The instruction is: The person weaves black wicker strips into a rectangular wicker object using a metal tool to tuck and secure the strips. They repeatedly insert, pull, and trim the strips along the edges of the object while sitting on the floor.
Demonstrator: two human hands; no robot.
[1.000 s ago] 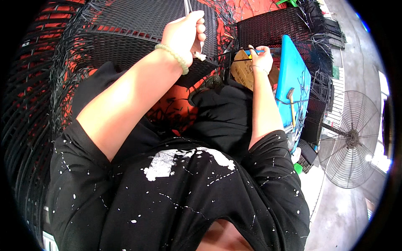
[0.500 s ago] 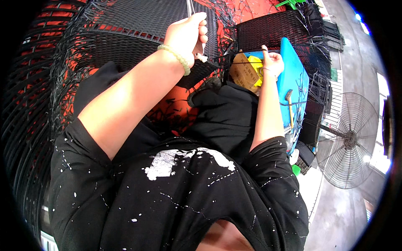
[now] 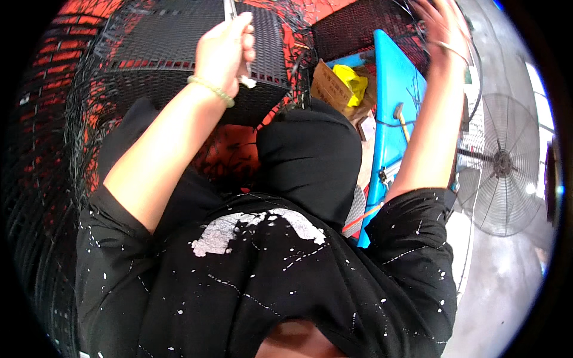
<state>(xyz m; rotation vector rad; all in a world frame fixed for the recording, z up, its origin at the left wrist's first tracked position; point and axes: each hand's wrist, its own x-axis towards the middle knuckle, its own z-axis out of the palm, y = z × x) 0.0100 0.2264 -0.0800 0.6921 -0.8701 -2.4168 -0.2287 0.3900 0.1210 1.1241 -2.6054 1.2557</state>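
My left hand (image 3: 224,51) is raised at the top centre and closed around a slim metal tool (image 3: 230,8). A pale bead bracelet sits on its wrist. The tool rests against a black woven wicker piece (image 3: 179,36). My right hand (image 3: 439,24) is lifted high at the top right with its fingers apart, among thin black strands (image 3: 459,56). It is blurred, so I cannot tell whether it grips a strand. My black trousered knee (image 3: 310,155) lies between the two arms.
A blue board (image 3: 397,89) stands under my right arm with a hammer (image 3: 401,116) on it. A cardboard box (image 3: 331,89) holding something yellow (image 3: 352,80) sits beside it. A floor fan (image 3: 504,164) stands at the right. Loose black strands and more wicker lie at the left.
My right hand has left the cardboard box and swung up to the top right. My left hand stays on the tool against the wicker.
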